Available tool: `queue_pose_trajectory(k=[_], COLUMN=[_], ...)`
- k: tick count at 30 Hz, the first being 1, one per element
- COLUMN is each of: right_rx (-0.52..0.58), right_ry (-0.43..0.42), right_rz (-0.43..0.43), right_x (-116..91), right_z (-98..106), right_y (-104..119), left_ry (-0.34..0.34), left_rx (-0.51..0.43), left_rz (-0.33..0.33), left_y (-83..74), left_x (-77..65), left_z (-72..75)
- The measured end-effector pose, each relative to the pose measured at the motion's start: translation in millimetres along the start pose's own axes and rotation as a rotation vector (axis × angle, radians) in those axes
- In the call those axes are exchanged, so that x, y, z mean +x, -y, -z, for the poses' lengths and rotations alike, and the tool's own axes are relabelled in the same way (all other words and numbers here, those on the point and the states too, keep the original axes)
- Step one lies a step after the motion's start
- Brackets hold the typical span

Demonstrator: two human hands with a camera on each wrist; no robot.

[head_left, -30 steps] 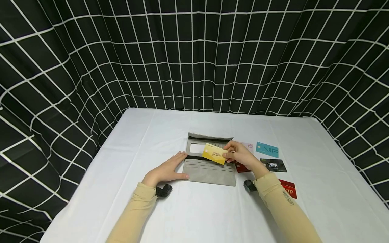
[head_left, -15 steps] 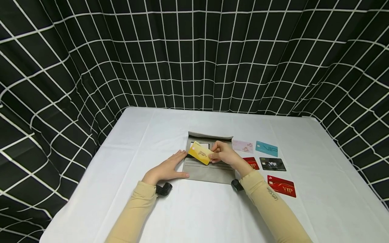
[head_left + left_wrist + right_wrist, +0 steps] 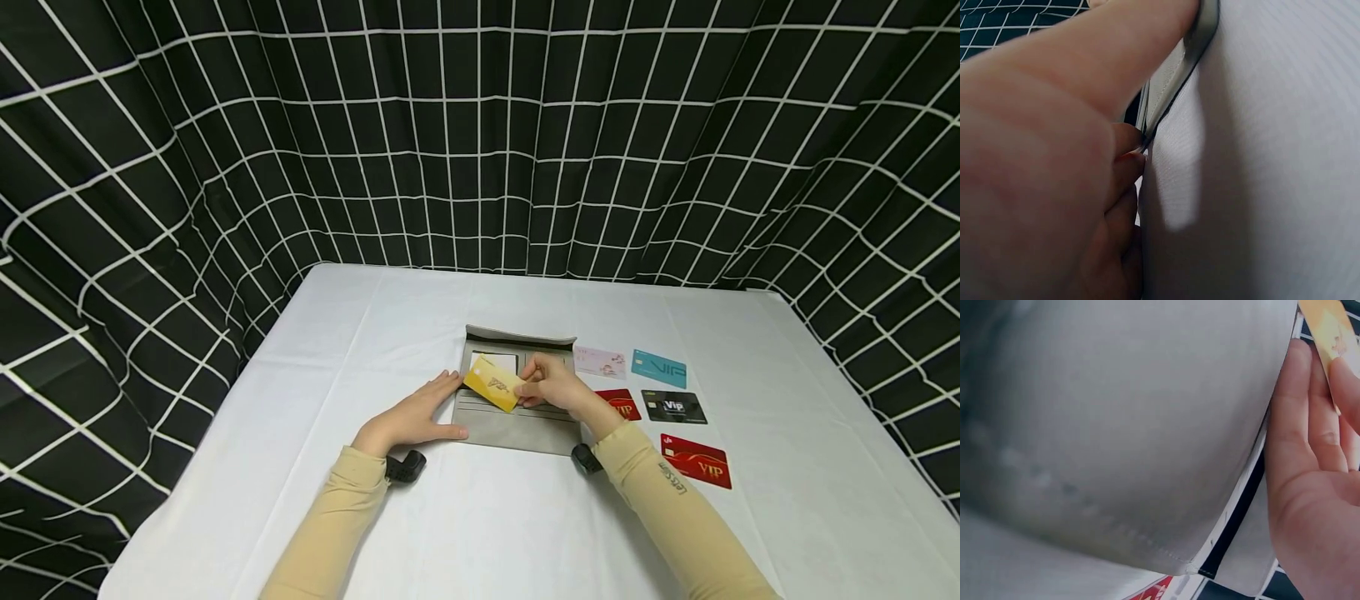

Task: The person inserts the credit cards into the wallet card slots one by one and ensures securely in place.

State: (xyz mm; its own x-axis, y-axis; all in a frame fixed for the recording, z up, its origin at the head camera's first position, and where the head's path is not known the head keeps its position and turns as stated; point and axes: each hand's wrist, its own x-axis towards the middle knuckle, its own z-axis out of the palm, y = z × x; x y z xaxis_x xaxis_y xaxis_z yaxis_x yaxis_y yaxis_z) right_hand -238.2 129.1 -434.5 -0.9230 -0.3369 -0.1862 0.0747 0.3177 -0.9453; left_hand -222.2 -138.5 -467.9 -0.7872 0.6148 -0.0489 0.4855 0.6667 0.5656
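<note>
A grey wallet point(image 3: 517, 430) lies unfolded on the white table, with card slots across its lower half and a white-filled window in its upper half. My right hand point(image 3: 557, 387) pinches a yellow card point(image 3: 495, 383) by its right end, between thumb and fingers. The card is tilted over the wallet's fold and overlaps the white window. In the right wrist view the thumb lies on the yellow card point(image 3: 1334, 337). My left hand point(image 3: 416, 417) rests flat at the wallet's left edge, thumb and fingertips touching it. The left wrist view shows the thumb on the wallet's corner point(image 3: 1169, 75).
Right of the wallet lie a pink card point(image 3: 600, 362), a teal card point(image 3: 658, 368), a black card point(image 3: 673, 407), a small red card point(image 3: 619, 403) partly behind the right wrist, and a larger red card point(image 3: 696, 461). A black curtain with white grid lines point(image 3: 495, 150) surrounds the table.
The right hand has moved left with the yellow card, which now sits over the wallet's left part, more tilted. The right arm uncovered the red cards. The left hand has stayed in place.
</note>
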Motion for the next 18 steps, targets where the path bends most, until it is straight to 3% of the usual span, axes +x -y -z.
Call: queue_pose_trajectory(k=[18], right_rx=[-0.097], right_ry=[-0.019], right_rz=[0.025], right_x=[0.7], right_z=[-6.5], right_y=[0.9], left_ry=[0.003], left_rx=[0.007], left_rz=[0.026], left_y=[0.7], left_x=[2.0], left_z=[-1.0])
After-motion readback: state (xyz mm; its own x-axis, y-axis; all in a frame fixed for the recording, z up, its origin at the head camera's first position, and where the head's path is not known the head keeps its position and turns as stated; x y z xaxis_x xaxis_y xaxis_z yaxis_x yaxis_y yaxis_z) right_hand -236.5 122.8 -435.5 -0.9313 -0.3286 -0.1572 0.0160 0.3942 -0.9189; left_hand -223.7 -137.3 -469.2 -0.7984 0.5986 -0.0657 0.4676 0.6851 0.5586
